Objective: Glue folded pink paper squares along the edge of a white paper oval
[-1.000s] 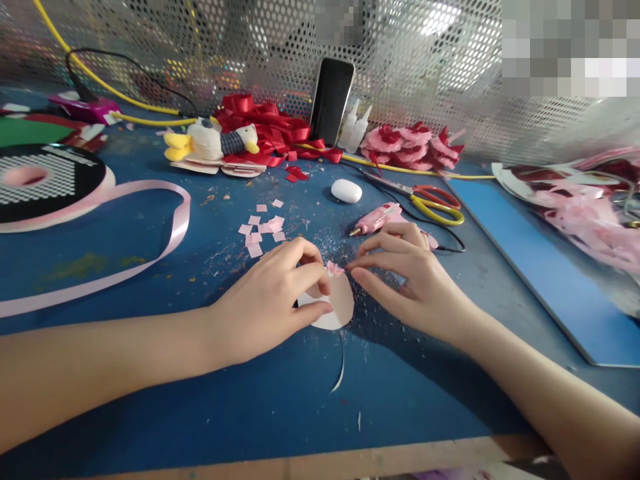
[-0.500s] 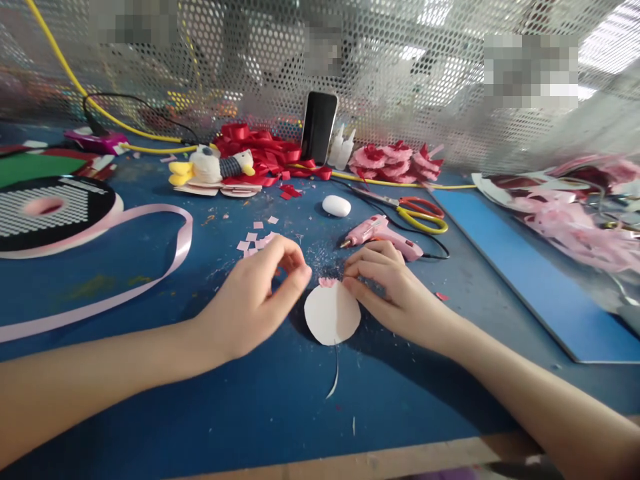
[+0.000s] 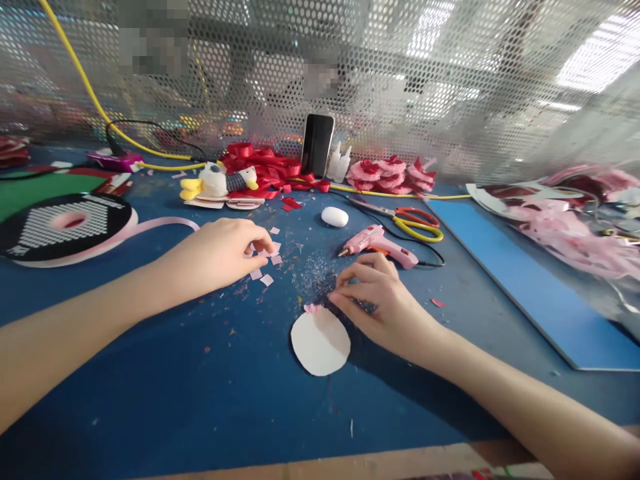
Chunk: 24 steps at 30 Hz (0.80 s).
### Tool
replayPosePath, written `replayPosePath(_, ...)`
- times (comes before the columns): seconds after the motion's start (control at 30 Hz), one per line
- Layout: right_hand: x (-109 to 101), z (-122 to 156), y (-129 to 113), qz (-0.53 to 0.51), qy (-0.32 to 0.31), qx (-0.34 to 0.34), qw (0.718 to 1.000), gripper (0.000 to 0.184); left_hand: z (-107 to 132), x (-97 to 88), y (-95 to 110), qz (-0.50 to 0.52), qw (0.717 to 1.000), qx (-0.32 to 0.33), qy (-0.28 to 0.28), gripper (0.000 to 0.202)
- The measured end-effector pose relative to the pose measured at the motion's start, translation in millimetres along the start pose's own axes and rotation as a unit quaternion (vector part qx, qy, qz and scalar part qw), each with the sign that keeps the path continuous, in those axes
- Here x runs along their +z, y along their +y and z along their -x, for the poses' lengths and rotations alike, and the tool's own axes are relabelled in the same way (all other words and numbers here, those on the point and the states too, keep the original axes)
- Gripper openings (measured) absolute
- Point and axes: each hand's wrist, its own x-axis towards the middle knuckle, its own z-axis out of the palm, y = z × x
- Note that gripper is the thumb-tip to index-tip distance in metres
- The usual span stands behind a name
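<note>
My left hand [image 3: 220, 250] is over the small pale pink ribbon squares [image 3: 267, 280], its thumb and forefinger apart and nothing seen between them. Some squares lie under its fingertips. My right hand [image 3: 377, 300] hovers at the upper right edge of a white paper disc [image 3: 321, 343]. Its thumb and forefinger are pinched together; whatever they hold is too small or hidden. A small frilled pink piece [image 3: 313, 309] is on the disc's top edge. Just beyond my right hand lies a pink glue gun [image 3: 375, 243].
A ribbon spool [image 3: 30, 230] stands left. Scissors [image 3: 420, 223], a white oval case [image 3: 335, 217], a phone [image 3: 317, 147], red ribbon [image 3: 260, 167] and pink-red flowers [image 3: 385, 175] lie toward the mesh. A blue board [image 3: 525, 287] and pink ribbon loops [image 3: 555, 233] are at right.
My left hand has moved left from beside the disc to the pink squares, its fingers parting. My right hand stays near the disc, still pinched. The view has shifted slightly.
</note>
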Motion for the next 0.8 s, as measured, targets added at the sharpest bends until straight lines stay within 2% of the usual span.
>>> replayPosePath(0.13,-4.8,-0.6,10.0,0.041,0.12,0.0,0.992,0.016,4.8,1.3,-2.6,-0.018,0.999,0.014,-0.039,0.021)
replayPosePath(0.23,-8.7,-1.0,18.5,0.042,0.171,0.021,0.984,0.017,7.1,8.0,-4.5,-0.008,0.999,0.042,-0.012,0.019)
replayPosePath(0.37,-9.3,-0.9,21.7,0.04,0.15,0.028,0.987,0.02,8.6,14.3,-5.1,-0.012,0.999,0.048,-0.008,0.018)
replayPosePath(0.53,-7.6,-1.4,20.7,0.039,0.12,0.012,0.992,0.023,8.7,11.9,-2.2,0.008,0.998,0.063,-0.003,0.016)
replayPosePath(0.67,-7.6,-1.9,20.0,0.037,0.115,0.017,0.993,0.024,9.0,7.3,7.1,-0.008,0.998,0.043,-0.043,0.013)
replayPosePath(0.8,-6.8,-1.1,16.2,0.019,0.079,0.018,0.997,0.031,10.8,9.9,14.6,-0.068,0.995,0.033,-0.061,0.017)
